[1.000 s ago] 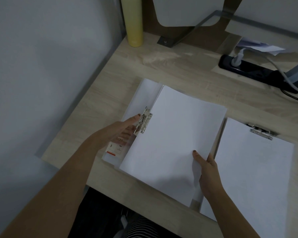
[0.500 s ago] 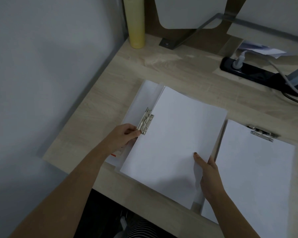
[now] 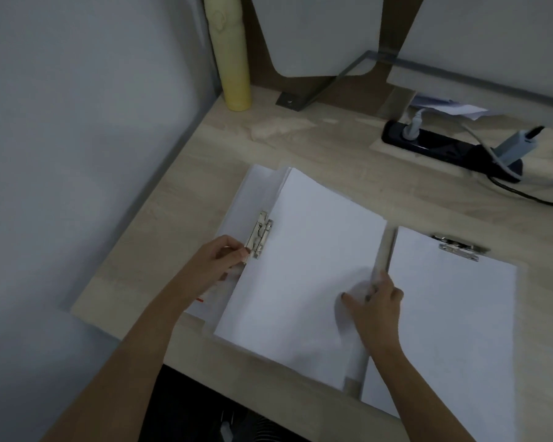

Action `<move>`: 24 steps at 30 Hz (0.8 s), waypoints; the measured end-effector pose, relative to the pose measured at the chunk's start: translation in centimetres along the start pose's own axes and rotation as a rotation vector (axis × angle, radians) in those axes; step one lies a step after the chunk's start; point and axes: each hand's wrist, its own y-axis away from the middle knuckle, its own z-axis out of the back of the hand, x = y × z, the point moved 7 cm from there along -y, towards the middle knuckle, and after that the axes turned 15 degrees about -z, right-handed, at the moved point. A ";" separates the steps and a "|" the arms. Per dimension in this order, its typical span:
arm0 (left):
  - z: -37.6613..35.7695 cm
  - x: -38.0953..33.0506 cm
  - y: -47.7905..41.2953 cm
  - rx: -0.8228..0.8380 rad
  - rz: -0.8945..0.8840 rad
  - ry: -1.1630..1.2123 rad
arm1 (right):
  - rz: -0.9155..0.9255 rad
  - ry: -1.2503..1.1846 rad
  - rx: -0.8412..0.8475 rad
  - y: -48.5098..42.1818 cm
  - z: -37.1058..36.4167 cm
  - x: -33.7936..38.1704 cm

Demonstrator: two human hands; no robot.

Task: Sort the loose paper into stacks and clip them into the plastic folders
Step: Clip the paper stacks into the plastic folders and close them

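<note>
Could clamp skewed on any slip of the paper stack held in right grip, left grip pinching the clip

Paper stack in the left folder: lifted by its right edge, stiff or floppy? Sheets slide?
Probably floppy: the paper stack is loose thin sheets and would likely sag. Sheets may fan; edges at its far corner sit offset. The metal clip, pinched by the left hand, might anchor the left edge.

A light wood desk meets a plain grey wall on its left, dimly lit.
</note>
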 end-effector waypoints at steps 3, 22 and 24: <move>-1.3 -4.3 1.4 -0.031 -0.108 0.054 | 0.055 0.117 0.147 0.3 0.0 0.7; -27.8 -11.2 2.8 0.189 -0.321 -0.056 | -0.087 -0.609 0.472 0.8 21.6 -6.4; -28.3 -8.5 2.1 0.069 -0.226 -0.246 | -0.132 -0.523 0.384 -0.9 22.5 -9.0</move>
